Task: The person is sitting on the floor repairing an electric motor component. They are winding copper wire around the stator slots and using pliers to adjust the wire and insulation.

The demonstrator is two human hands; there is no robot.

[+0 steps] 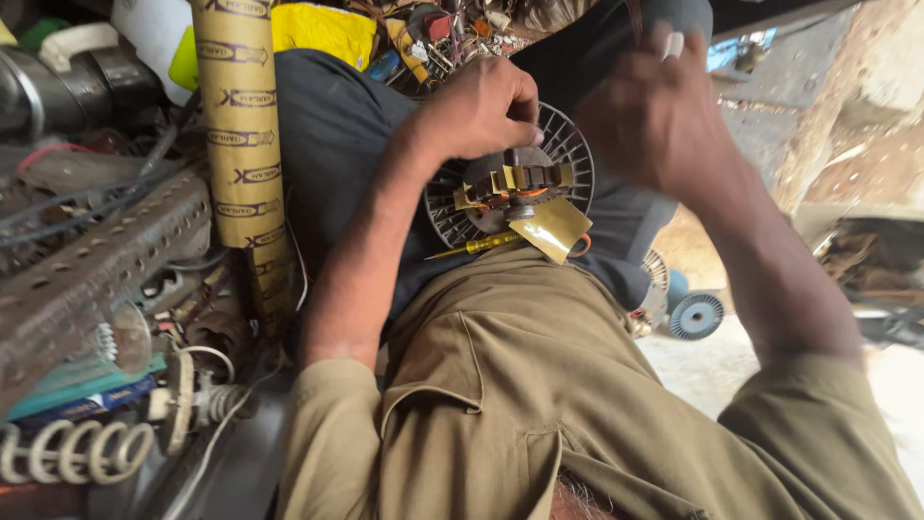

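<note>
Fingers of the left hand pinched the fan motor stator, steadying it on the lap. The right hand hovered blurred just beside it; whether it gripped anything I cannot tell. A yellow screwdriver lay underneath.
</note>
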